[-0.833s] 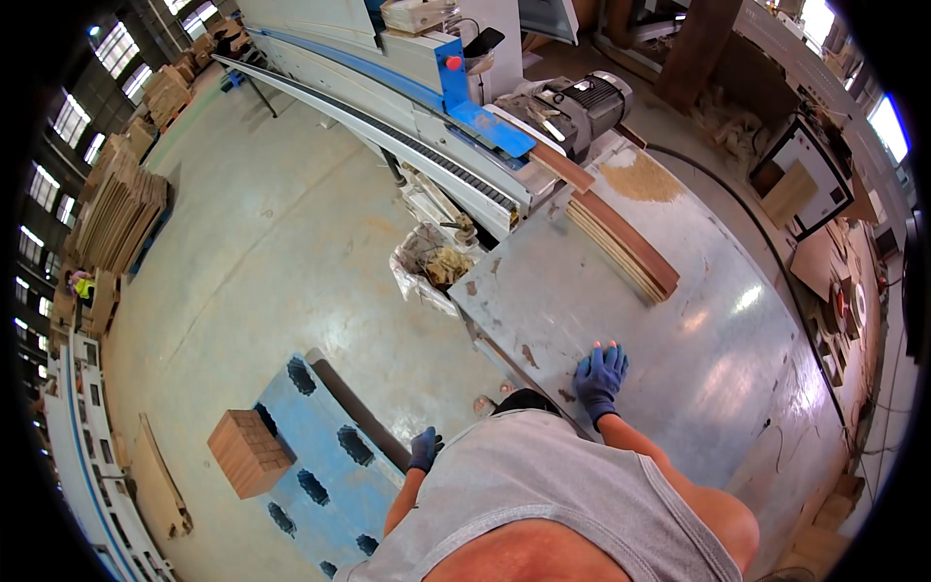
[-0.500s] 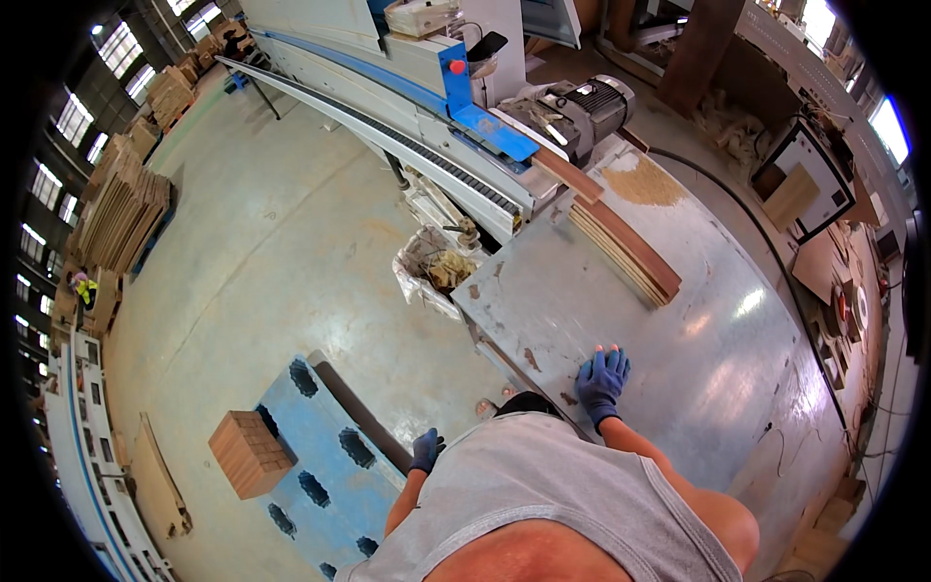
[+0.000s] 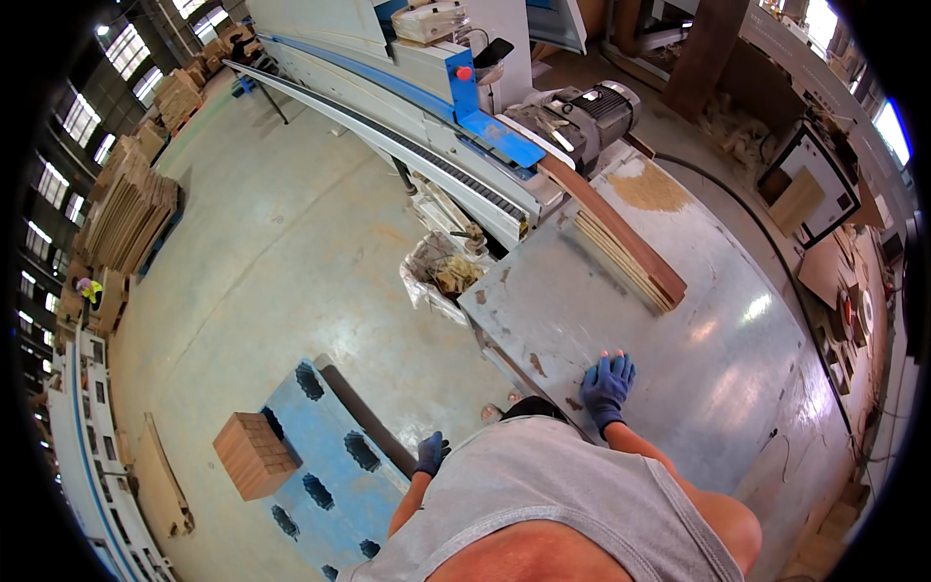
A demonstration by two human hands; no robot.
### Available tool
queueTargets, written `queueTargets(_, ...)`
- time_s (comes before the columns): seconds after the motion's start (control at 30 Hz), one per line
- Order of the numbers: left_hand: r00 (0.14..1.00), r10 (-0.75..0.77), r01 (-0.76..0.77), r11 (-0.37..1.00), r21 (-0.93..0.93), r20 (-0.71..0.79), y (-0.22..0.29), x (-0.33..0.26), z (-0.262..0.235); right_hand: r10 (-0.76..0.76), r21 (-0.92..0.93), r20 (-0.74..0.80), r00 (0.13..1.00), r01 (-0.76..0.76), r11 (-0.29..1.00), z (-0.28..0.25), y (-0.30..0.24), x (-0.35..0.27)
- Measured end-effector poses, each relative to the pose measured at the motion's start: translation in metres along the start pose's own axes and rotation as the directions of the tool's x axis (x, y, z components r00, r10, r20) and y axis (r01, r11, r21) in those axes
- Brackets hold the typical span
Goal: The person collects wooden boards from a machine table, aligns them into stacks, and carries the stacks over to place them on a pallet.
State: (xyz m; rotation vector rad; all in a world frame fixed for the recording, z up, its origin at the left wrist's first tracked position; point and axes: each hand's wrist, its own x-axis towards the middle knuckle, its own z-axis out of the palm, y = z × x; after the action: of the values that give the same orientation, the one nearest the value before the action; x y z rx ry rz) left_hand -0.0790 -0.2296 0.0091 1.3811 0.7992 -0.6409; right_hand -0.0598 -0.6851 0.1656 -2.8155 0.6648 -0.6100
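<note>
My right hand (image 3: pixel 608 387), in a blue glove, lies flat with fingers spread on the grey metal table (image 3: pixel 679 330) near its front edge. My left hand (image 3: pixel 430 453), also gloved in blue, hangs beside my hip above a blue plastic pallet (image 3: pixel 320 466); its fingers look loosely curled and hold nothing that I can see. A stack of long wooden strips (image 3: pixel 626 254) rests on the table, well beyond my right hand. On the pallet's left part stands a small stack of brown boards (image 3: pixel 254 454).
A long blue and white machine (image 3: pixel 417 107) with a conveyor track runs behind the table, a grey motor (image 3: pixel 582 114) at its end. A sack of wood scraps (image 3: pixel 444 276) stands by the table's left corner. Board stacks (image 3: pixel 131 209) line the far left floor.
The view has shifted slightly. My right hand stays on the table and my left hand stays at my side.
</note>
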Motion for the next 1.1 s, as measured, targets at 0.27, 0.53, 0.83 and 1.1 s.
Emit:
queueTargets(0.27, 0.99, -0.101, 0.09, 0.99, -0.106, -0.103, 0.011, -0.008, 0.013, -0.006, -0.004, -0.012, 1.0, 0.006, 1.0, 0.001, 0.003, -0.003)
queueTargets(0.53, 1.0, -0.013, 0.014, 1.0, 0.015, -0.028, 0.007, -0.004, 0.01, -0.017, -0.011, -0.022, 1.0, 0.017, 1.0, 0.005, 0.006, -0.007)
queueTargets(0.83, 0.991, -0.112, 0.115, 0.993, 0.033, -0.071, 0.017, -0.02, 0.015, 0.008, -0.002, 0.0, 1.0, -0.008, 1.0, 0.006, 0.007, -0.003)
queueTargets(1.1, 0.992, -0.114, 0.122, 0.977, 0.176, -0.054, 0.037, -0.033, 0.022, -0.009, 0.141, 0.022, 1.0, 0.006, 0.99, 0.017, 0.018, 0.039)
